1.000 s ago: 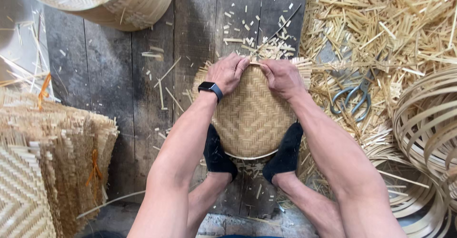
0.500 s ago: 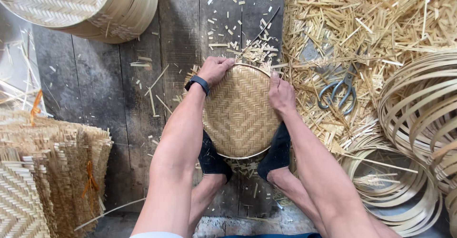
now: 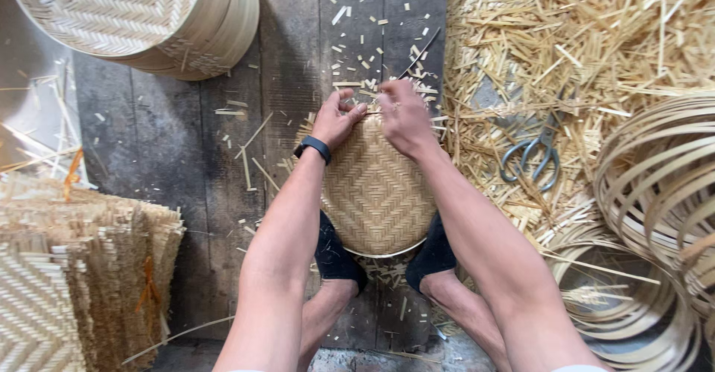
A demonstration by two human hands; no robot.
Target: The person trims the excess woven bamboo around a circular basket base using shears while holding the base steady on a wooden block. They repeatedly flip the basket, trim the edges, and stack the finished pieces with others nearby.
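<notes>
A round woven bamboo basket (image 3: pixel 376 193) lies bottom-up on the dark plank floor, held between my two feet in dark socks. My left hand (image 3: pixel 337 117), with a black wristband, grips the basket's far rim with bent fingers. Right beside it my right hand (image 3: pixel 404 115) presses on the same far edge. The two hands almost touch. Loose strip ends stick out past the rim under my fingers.
Scissors (image 3: pixel 532 152) lie on a heap of bamboo offcuts (image 3: pixel 596 44) to the right. Bamboo hoops (image 3: pixel 663 186) are piled at the right edge. Finished woven baskets (image 3: pixel 141 14) sit top left, flat woven mats (image 3: pixel 74 283) bottom left.
My hands came together at the basket's far rim; half a second ago the right hand was further round to the right. The view shifted slightly.
</notes>
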